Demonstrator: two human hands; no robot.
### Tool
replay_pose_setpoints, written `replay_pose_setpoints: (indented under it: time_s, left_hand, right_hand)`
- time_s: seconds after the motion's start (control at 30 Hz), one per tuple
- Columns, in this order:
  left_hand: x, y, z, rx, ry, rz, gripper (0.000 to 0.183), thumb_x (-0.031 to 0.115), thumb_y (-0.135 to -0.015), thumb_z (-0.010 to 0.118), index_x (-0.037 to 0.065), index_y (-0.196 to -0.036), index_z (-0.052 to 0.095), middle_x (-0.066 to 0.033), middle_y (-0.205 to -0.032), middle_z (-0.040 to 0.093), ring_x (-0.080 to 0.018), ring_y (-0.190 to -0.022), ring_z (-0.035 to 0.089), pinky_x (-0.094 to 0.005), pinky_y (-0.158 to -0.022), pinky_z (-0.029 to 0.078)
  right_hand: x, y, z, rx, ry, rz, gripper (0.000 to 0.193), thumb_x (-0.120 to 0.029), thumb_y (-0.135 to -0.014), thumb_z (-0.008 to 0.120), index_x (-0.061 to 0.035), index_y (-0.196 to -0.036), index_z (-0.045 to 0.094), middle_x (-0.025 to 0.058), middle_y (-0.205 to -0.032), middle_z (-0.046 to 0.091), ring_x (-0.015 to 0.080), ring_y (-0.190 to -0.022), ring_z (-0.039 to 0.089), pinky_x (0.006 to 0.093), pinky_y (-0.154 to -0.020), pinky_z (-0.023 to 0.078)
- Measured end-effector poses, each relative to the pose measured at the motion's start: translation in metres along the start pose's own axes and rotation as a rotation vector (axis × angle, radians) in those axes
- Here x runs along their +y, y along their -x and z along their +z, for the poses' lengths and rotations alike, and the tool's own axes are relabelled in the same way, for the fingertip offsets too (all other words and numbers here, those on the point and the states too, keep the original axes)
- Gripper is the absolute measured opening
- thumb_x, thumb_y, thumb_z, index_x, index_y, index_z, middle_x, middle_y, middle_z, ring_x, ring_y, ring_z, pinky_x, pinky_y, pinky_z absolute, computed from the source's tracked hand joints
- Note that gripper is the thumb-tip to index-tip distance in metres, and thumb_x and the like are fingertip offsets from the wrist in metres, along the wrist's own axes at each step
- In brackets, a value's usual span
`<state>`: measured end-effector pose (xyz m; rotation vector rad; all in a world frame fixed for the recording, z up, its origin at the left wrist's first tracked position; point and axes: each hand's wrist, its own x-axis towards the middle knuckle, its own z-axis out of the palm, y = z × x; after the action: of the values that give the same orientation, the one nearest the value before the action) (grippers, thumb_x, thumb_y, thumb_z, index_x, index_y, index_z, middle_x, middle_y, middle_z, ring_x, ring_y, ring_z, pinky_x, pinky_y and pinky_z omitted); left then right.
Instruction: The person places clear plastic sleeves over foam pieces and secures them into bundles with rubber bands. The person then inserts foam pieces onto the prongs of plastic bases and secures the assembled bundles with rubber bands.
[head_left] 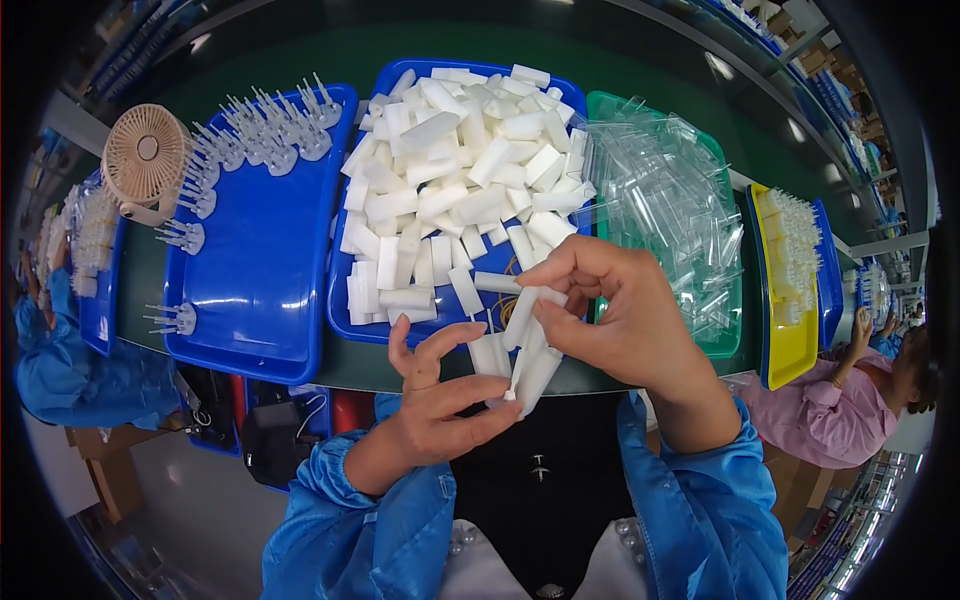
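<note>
In front of my chest, the thumb and fingers of my left hand [440, 400] are closed on the base of a white pronged holder [510, 394]. Several white foam-like sleeves [541, 378] stand around it on its prongs. My right hand [620, 315] pinches another white sleeve [519, 316] between thumb and forefinger, over a thin prong of the holder; how far the prong reaches inside is hidden. Just beyond my hands, a blue tray [340, 322] holds a heap of loose white sleeves [440, 150], with yellowish rubber bands [513, 267] near its front.
To the left, a blue tray [245, 300] carries bare pronged holders [265, 140] along its edges, beside a beige fan [147, 160]. A green tray [715, 345] of clear plastic pieces [665, 200] and a yellow tray [790, 355] stand right. Other people sit at both sides.
</note>
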<state>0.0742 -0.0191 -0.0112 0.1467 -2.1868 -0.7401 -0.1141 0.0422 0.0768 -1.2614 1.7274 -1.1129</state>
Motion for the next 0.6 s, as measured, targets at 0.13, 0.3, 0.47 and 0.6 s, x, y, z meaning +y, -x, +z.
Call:
replay_pose_setpoints:
  time_s: [0.13, 0.3, 0.47, 0.6]
  left_hand:
    - [-0.001, 0.000, 0.001, 0.005, 0.031, 0.005, 0.017, 0.016, -0.060, 0.075, 0.024, -0.072, 0.067, 0.0066, -0.083, 0.064, -0.0317, -0.107, 0.052, -0.0561, -0.102, 0.006]
    - [-0.001, 0.000, -0.001, -0.021, 0.048, 0.010, 0.019, 0.016, -0.059, 0.077, 0.025, -0.071, 0.066, 0.0067, -0.084, 0.064, -0.0325, -0.108, 0.052, -0.0568, -0.102, 0.006]
    - [-0.003, -0.007, -0.004, -0.037, 0.032, 0.032, 0.022, 0.017, -0.058, 0.078, 0.027, -0.076, 0.069, 0.0035, -0.090, 0.065, -0.0345, -0.110, 0.050, -0.0579, -0.101, 0.009]
    - [-0.018, -0.016, 0.002, 0.085, 0.245, 0.013, 0.035, 0.014, -0.068, 0.075, 0.020, -0.101, 0.068, -0.0134, -0.121, 0.052, -0.0365, -0.118, 0.044, -0.0543, -0.099, 0.028]
  right_hand:
    - [0.002, 0.001, -0.001, -0.086, -0.087, 0.052, 0.017, 0.001, -0.074, 0.063, -0.0007, -0.091, 0.064, 0.0031, -0.078, 0.065, 0.0041, -0.067, 0.058, 0.0183, -0.058, 0.044]
    - [-0.001, 0.002, -0.010, -0.156, -0.056, -0.003, 0.016, 0.001, -0.073, 0.065, -0.0008, -0.089, 0.067, 0.0058, -0.080, 0.068, 0.0068, -0.070, 0.061, 0.0197, -0.062, 0.046]
    - [0.006, 0.006, -0.025, -0.267, -0.047, -0.121, 0.015, -0.006, -0.074, 0.070, -0.0017, -0.088, 0.067, 0.0056, -0.079, 0.068, 0.0111, -0.073, 0.065, 0.0245, -0.068, 0.051]
    - [0.013, 0.016, -0.026, -0.159, -0.187, -0.091, 0.015, 0.002, -0.071, 0.071, 0.0012, -0.085, 0.066, 0.0101, -0.083, 0.068, 0.0144, -0.078, 0.064, 0.0242, -0.071, 0.049]
